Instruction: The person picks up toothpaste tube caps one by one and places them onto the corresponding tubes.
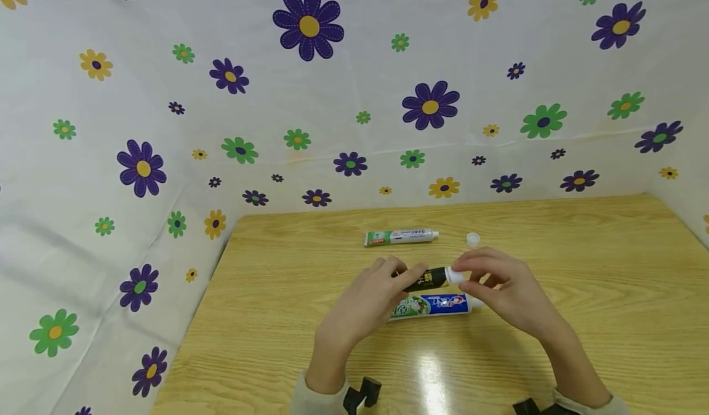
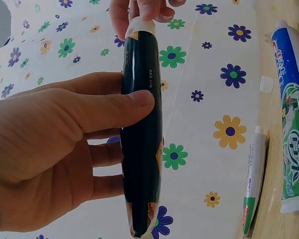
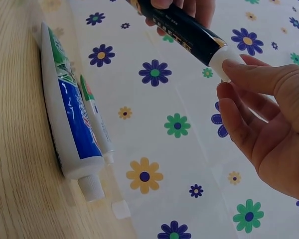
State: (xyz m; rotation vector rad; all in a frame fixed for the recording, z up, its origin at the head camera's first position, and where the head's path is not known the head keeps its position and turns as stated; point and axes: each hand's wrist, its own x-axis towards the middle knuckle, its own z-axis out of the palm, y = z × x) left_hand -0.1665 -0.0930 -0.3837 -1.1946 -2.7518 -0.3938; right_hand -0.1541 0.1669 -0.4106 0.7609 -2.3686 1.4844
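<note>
My left hand (image 1: 362, 301) grips a black toothpaste tube (image 2: 142, 119), its thumb laid across the tube and the fingers behind. At the tube's right end, thumb and fingers of my right hand (image 1: 512, 289) pinch the white cap (image 3: 224, 60). Whether the cap's thread is engaged cannot be seen. Below the hands in the head view, a larger blue, green and white toothpaste tube (image 1: 443, 305) lies on the table with its white cap (image 3: 91, 188) on. Beyond them lies a small green and white toothpaste tube (image 1: 407, 236), its narrow nozzle facing right.
A loose white cap (image 1: 473, 239) lies on the wooden table (image 1: 266, 316), right of the small tube. Behind the table hangs a white cloth (image 1: 354, 70) printed with flowers, which also covers the left and right sides.
</note>
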